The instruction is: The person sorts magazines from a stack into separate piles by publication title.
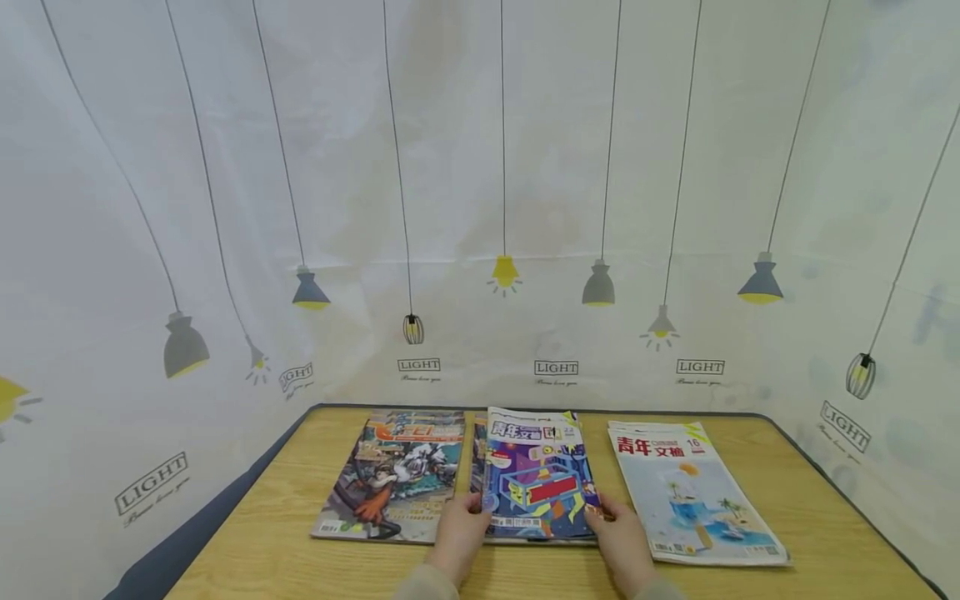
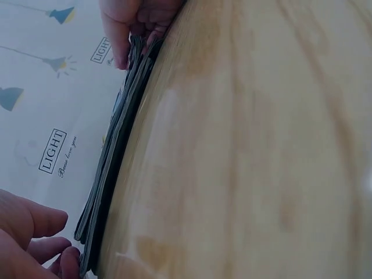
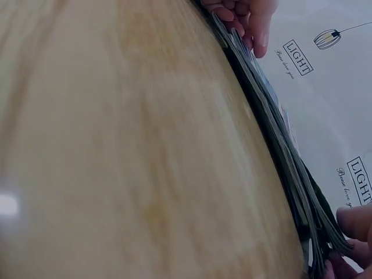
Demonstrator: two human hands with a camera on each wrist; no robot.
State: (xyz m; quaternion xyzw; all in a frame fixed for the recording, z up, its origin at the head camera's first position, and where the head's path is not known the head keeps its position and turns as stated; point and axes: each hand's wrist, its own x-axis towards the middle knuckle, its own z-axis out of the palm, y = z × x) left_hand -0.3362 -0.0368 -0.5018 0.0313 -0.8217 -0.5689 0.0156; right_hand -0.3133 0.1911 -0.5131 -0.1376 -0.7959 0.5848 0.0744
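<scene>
A purple-covered magazine lies in the middle of the table, on top of another magazine whose left strip shows. My left hand is at its lower left corner; in the left wrist view its curled fingers touch the end of the pile while the thumb stands slightly off the cover. At the lower right corner, my right hand grips the magazine, thumb over the cover edge and fingers beneath. Page edges fan out a little there.
A comic-style magazine lies to the left, close beside my left hand. To the right is a light-blue magazine, set at a slight angle. The wooden table meets a white curtain printed with lamps at its back and sides.
</scene>
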